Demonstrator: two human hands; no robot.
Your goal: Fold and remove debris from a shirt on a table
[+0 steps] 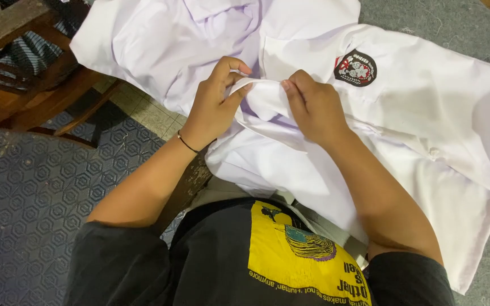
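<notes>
A person in a black top bends over a white shirt (pixel 415 113) spread across the lap, both hands closed on one raised fold of cloth (pixel 262 93) at its middle. The left hand (pixel 214 105) pinches the fold's near end between thumb and fingers; the right hand (pixel 313 107) pins the other end, knuckles up. The fold runs straight between the two grips, equally close to each. An embroidered badge (pixel 356 68) lies just beyond the right hand; a wooden chair (pixel 24 62) stands well off past the left.

Passage on the left is blocked by a wooden chair (pixel 26 68); open patterned floor (pixel 24 192) is left below it.
</notes>
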